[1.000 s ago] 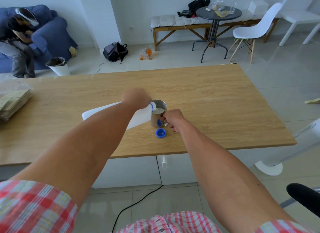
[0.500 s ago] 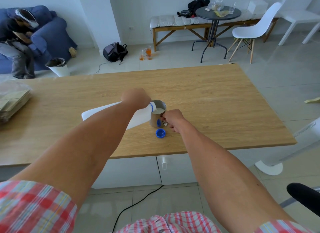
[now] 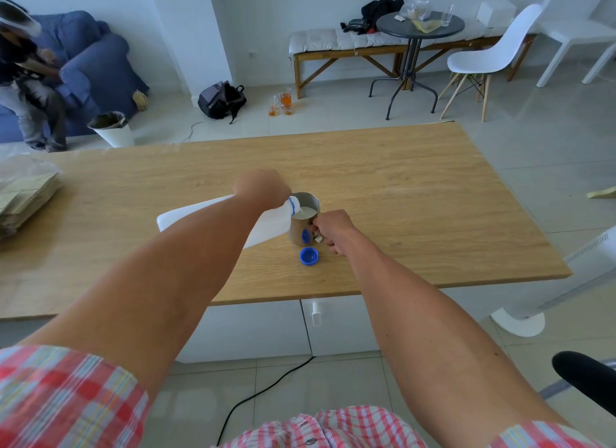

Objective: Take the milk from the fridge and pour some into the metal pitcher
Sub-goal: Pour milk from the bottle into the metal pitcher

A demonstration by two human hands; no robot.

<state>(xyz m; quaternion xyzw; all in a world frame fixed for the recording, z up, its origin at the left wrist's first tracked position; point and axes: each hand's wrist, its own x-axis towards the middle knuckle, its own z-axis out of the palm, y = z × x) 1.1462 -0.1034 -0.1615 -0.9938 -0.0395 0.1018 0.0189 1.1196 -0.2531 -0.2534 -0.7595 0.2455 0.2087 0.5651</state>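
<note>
At the far left of the wooden counter (image 3: 416, 181) sits a stack of flat paper bags in plastic (image 3: 23, 194), well away from the work. Moving right, your left hand (image 3: 263, 187) has its grip wrapped around the neck end of the white milk jug (image 3: 266, 226), which lies tipped nearly flat with its blue-ringed mouth over the rim of the metal pitcher (image 3: 301, 227). The pitcher stands upright near the middle of the counter, and white milk shows inside it, fairly high up. Just right of it, your right hand (image 3: 333, 227) has its grip closed on the pitcher's handle, steadying it. The blue cap (image 3: 309, 256) lies open side up on the counter just in front of the pitcher.

The main risk is overfilling: with the jug this steeply tipped and milk already well up the pitcher, pouring on could send it over the rim. A surge from the jug could also splash past the pitcher's narrow opening onto the counter.
</note>
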